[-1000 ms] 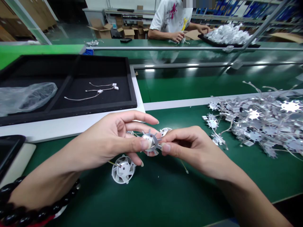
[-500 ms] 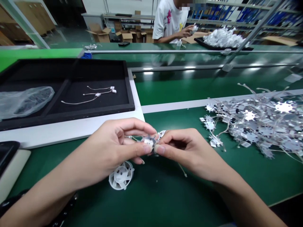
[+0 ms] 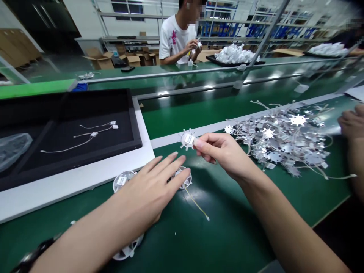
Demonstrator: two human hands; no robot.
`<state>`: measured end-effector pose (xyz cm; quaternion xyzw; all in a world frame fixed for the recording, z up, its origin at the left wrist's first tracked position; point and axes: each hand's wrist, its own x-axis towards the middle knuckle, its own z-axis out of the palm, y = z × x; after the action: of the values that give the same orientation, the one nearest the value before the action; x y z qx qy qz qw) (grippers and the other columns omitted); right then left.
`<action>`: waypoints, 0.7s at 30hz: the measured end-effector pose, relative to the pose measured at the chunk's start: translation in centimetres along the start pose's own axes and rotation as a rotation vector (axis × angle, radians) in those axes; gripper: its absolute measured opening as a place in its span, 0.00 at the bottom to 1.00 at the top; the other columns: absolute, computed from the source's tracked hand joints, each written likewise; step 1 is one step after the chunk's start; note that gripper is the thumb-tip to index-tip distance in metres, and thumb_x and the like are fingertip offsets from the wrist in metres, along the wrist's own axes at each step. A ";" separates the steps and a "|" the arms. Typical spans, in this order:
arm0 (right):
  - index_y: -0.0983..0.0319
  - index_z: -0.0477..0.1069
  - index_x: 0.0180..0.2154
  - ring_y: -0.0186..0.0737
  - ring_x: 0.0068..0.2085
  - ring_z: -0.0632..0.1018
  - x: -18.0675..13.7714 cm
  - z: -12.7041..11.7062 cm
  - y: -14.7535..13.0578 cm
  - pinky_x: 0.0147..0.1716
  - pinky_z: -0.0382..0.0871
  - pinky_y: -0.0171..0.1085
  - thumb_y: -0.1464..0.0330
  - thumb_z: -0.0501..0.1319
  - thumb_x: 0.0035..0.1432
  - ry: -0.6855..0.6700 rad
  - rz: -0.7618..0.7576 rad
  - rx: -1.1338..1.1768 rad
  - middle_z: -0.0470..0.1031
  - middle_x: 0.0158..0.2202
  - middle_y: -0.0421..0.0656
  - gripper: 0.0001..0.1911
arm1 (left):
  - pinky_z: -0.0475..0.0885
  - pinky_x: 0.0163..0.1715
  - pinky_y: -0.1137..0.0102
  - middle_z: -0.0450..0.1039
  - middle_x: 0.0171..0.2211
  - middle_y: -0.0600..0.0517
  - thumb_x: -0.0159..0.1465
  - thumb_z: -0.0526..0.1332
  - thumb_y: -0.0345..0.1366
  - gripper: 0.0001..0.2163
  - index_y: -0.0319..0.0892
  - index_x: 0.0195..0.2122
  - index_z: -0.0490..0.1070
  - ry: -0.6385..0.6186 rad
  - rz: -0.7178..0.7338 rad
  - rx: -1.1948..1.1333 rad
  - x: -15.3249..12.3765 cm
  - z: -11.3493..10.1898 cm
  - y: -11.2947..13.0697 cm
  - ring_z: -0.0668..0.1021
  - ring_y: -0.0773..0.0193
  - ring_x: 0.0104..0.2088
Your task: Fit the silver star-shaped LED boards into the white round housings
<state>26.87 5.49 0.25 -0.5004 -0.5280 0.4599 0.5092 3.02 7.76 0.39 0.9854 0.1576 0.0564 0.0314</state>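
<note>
My right hand pinches a small silver star-shaped metal part with a white label, held up above the green table. My left hand lies flat with fingers stretched out, its fingertips on a round white part that trails a thin yellowish wire. Another round white labelled part sits just left of that hand. A white fan-like wheel peeks out from under my left forearm.
A heap of silver star parts with wires lies at right, with another person's hand beside it. A black tray holding three wired pieces and a plastic bag sits at left. A person in a white shirt works across the conveyor.
Both hands held the star part together; now only the right hand keeps it and has lifted it away. The left hand let go, opened and dropped flat onto the table parts.
</note>
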 end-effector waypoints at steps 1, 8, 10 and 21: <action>0.64 0.74 0.26 0.28 0.22 0.65 0.0 0.0 0.1 0.20 0.55 0.31 0.56 0.73 0.54 0.007 -0.005 0.018 0.71 0.24 0.37 0.19 | 0.68 0.62 0.42 0.59 0.70 0.37 0.62 0.58 0.19 0.29 0.40 0.65 0.62 -0.064 0.072 0.028 0.9 0.0 -0.3 0.63 0.39 0.69; 0.63 0.75 0.27 0.27 0.22 0.66 -0.1 -0.7 -0.1 0.20 0.56 0.31 0.55 0.74 0.54 0.052 -0.102 0.086 0.72 0.25 0.37 0.19 | 0.82 0.40 0.49 0.77 0.53 0.34 0.68 0.63 0.29 0.13 0.35 0.54 0.73 -0.238 0.096 0.058 4.2 -0.3 0.9 0.83 0.39 0.46; 0.63 0.75 0.28 0.27 0.22 0.65 -0.1 -1.0 -0.1 0.20 0.56 0.31 0.54 0.74 0.54 0.072 -0.113 0.105 0.72 0.25 0.37 0.19 | 0.82 0.31 0.49 0.79 0.48 0.33 0.69 0.65 0.37 0.14 0.33 0.51 0.74 -0.206 0.058 0.098 3.7 -0.2 2.2 0.84 0.40 0.37; 0.64 0.74 0.26 0.26 0.23 0.66 0.0 -0.8 0.1 0.20 0.57 0.30 0.56 0.74 0.55 0.044 -0.183 0.191 0.72 0.25 0.36 0.19 | 0.81 0.40 0.59 0.76 0.56 0.39 0.74 0.43 0.23 0.20 0.36 0.58 0.69 0.084 0.222 0.231 0.5 1.3 2.3 0.81 0.50 0.52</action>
<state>27.66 5.49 0.20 -0.4094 -0.5140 0.4487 0.6057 4.34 5.65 -0.67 0.9906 0.0544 0.0820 -0.0950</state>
